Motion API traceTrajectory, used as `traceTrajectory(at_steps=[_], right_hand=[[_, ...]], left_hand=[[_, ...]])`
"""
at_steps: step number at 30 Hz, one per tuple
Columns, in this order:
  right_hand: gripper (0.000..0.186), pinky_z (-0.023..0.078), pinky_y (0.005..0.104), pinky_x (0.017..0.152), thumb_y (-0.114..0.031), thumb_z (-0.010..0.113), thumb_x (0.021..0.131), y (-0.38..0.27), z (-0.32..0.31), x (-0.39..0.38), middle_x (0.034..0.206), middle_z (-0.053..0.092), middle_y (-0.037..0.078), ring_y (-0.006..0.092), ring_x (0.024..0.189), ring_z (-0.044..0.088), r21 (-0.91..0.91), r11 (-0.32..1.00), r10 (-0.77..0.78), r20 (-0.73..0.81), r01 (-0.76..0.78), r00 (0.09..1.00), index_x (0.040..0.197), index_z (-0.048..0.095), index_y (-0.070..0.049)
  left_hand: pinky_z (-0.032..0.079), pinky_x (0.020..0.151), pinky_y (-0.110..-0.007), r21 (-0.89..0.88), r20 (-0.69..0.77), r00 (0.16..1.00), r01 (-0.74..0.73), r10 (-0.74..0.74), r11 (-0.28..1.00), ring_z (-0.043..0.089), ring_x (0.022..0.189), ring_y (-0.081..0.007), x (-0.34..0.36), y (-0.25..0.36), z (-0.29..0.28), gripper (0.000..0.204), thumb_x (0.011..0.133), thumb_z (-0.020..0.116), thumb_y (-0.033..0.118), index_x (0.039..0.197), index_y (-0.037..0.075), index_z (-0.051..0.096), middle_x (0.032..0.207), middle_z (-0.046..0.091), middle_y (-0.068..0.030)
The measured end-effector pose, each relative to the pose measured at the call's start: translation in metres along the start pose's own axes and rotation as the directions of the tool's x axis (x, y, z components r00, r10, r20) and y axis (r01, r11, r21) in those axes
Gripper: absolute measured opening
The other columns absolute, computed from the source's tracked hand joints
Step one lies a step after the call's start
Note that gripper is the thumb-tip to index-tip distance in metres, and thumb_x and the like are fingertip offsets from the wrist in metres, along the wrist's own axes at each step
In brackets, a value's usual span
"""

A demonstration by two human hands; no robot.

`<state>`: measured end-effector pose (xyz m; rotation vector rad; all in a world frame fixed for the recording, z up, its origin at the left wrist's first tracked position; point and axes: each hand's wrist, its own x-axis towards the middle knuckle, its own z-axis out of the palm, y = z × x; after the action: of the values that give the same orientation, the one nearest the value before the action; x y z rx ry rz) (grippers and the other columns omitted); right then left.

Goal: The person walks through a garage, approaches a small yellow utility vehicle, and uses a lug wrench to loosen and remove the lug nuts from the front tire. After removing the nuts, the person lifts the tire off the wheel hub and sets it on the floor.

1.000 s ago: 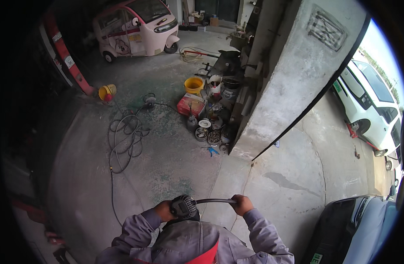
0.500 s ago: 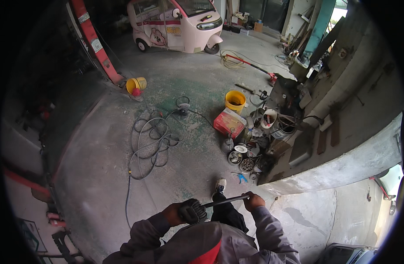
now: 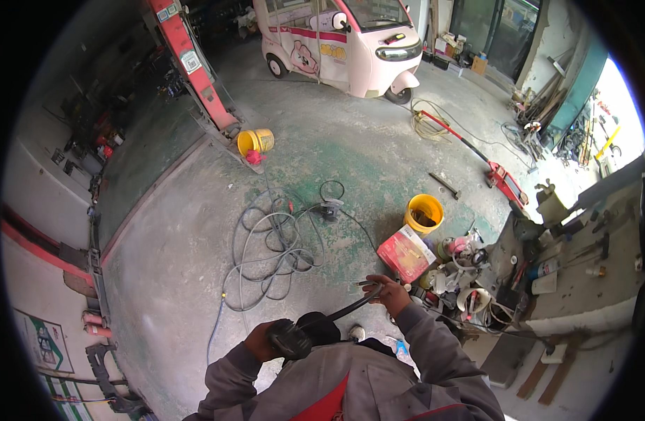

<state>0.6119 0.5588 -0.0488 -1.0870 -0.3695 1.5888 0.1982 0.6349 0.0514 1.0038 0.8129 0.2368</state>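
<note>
My left hand point(image 3: 261, 341) is closed around a black, block-like piece point(image 3: 290, 339) whose exact kind I cannot make out. From beside it a dark, slightly curved bar or hose point(image 3: 352, 306) runs up to the right. The fingers of my right hand point(image 3: 388, 295) close on its upper end, and a thin dark tip pokes out past them. Both hands are in front of my chest, over the floor. Below my right forearm lies a small blue thing point(image 3: 402, 348), partly hidden.
A red-and-white box point(image 3: 405, 254) and a yellow bucket point(image 3: 424, 212) stand ahead right, beside cluttered tools. A grey hose point(image 3: 242, 281) lies coiled ahead left, near a round-based tool point(image 3: 330, 210). Farther off are a red floor jack point(image 3: 506, 184), a red post point(image 3: 200, 77) and a pink three-wheeler point(image 3: 364, 59).
My view has swung, so the floor things appear shifted right. My right hand has risen with its end of the dark bar, which now looks bent. The left hand still holds the black piece.
</note>
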Motion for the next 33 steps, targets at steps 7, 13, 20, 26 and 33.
traceTrajectory(at_steps=[7,13,20,26,33], right_hand=[[0.027,0.051,0.0278,0.068,-0.018,0.073,0.096,-0.144,-0.020,0.180,0.092,0.071,0.004,0.0135,0.076,0.065,-0.074,0.949,-0.314,-0.335,0.307,0.888,0.118,0.072,-0.002],[0.054,0.054,0.0285,0.074,-0.004,0.070,0.092,-0.263,-0.070,0.284,0.089,0.071,0.006,0.0151,0.079,0.067,-0.103,0.807,-0.448,-0.748,0.582,0.489,0.144,0.055,0.000],[0.038,0.053,0.0319,0.062,-0.018,0.065,0.100,-0.368,-0.159,0.299,0.089,0.069,0.008,0.0193,0.074,0.067,0.219,0.694,-0.176,-0.872,0.686,0.457,0.135,0.056,-0.005],[0.024,0.056,0.0327,0.067,-0.027,0.065,0.102,-0.425,-0.276,0.358,0.087,0.068,0.007,0.0206,0.076,0.067,0.226,0.540,-0.038,-0.956,0.811,0.292,0.117,0.064,-0.007],[0.016,0.057,0.0346,0.065,-0.020,0.063,0.102,-0.557,-0.397,0.376,0.083,0.066,0.007,0.0196,0.070,0.065,0.040,0.422,-0.109,-0.990,0.906,0.095,0.112,0.062,-0.007]], left_hand=[[0.054,0.107,-0.047,0.323,-0.044,0.997,-0.040,0.057,0.945,0.068,0.117,-0.0268,0.160,0.067,-0.066,0.026,0.101,0.060,0.012,0.125,0.002,0.065,0.124,0.071,-0.0142],[0.056,0.096,-0.040,0.778,-0.045,0.990,-0.050,0.134,0.626,0.073,0.107,-0.0296,0.327,0.183,-0.097,0.046,0.076,0.083,0.016,0.120,0.007,0.072,0.114,0.076,-0.0130],[0.057,0.090,-0.039,0.852,0.147,0.989,-0.123,-0.009,0.508,0.075,0.103,-0.0286,0.539,0.295,-0.088,0.049,0.073,0.084,0.014,0.120,0.006,0.072,0.110,0.077,-0.0165],[0.058,0.086,-0.040,0.912,0.220,0.975,-0.200,-0.017,0.359,0.076,0.095,-0.0316,0.730,0.377,-0.033,0.044,0.070,0.084,0.017,0.112,0.004,0.074,0.100,0.078,-0.0185],[0.058,0.081,-0.041,0.859,0.417,0.909,-0.390,-0.008,0.332,0.074,0.089,-0.0328,0.928,0.475,0.090,0.037,0.067,0.081,0.010,0.103,0.004,0.074,0.095,0.073,-0.0163]])
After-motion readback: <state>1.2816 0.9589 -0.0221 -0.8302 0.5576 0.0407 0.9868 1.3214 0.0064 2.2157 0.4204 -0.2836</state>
